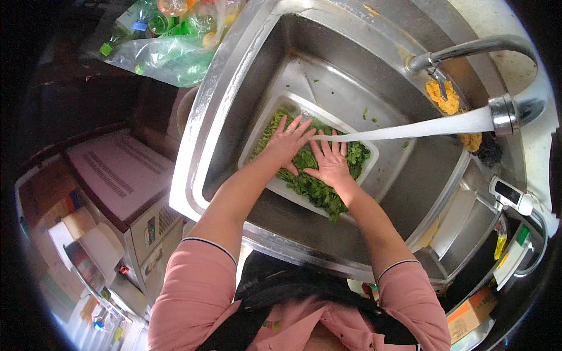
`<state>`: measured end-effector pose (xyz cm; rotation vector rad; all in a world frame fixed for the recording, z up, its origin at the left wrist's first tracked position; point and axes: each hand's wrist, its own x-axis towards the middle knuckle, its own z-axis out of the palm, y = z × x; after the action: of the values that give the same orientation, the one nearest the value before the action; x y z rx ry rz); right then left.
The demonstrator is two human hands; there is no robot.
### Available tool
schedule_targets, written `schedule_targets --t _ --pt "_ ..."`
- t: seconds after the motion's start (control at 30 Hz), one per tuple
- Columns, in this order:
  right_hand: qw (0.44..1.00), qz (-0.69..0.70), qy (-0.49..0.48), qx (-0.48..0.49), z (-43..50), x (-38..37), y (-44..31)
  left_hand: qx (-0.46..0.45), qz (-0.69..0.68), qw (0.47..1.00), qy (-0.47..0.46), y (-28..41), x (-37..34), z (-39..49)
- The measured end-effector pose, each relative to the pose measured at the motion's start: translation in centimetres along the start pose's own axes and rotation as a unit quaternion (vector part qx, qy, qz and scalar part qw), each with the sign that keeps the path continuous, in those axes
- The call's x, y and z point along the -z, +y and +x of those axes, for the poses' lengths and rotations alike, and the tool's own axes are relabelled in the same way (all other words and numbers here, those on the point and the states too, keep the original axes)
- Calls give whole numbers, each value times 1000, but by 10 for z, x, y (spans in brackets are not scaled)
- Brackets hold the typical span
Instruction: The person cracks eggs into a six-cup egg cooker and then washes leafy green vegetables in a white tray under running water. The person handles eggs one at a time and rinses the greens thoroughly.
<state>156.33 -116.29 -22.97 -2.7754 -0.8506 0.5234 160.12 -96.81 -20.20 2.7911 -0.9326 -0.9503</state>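
Leafy green herbs, looking like cilantro, lie in a white rectangular plastic tray on the floor of a stainless steel sink. My left hand rests on the stems with its fingers spread. Beside it, my right hand presses on the leaves, fingers also apart. Neither hand grips anything. From the curved metal faucet, a thick stream of water reaches the tray at my fingertips. Part of the greens is hidden beneath my hands.
A plastic bag of empty bottles sits beyond the sink's left corner. Yellow scrubbing pads lie behind the faucet. At right, a second basin holds a white board or tray. A boxy metal appliance stands at left.
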Motion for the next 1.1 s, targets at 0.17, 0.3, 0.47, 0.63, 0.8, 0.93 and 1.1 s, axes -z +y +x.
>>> schedule_targets --t 0.17,0.3,0.47,0.63,0.8,0.93,1.1 --pt "1000 4 -26 -14 6 -16 5 10 2 1000 -13 -2 0 7" --pt "997 -21 -67 -40 8 -6 -1 15 21 999 -33 1 7 9" --pt "999 2 52 7 -12 21 -11 -4 1 1000 13 3 8 -12" --pt "1000 3 -18 -1 -10 14 -5 -3 -18 1000 20 -2 -2 -11" --pt "991 -57 -115 -19 9 7 14 17 -50 998 45 -3 -4 5" --pt "982 -112 -151 -6 24 25 37 46 -61 994 75 0 6 16" --pt "987 -110 -118 16 26 52 46 77 -31 996 20 11 21 28"
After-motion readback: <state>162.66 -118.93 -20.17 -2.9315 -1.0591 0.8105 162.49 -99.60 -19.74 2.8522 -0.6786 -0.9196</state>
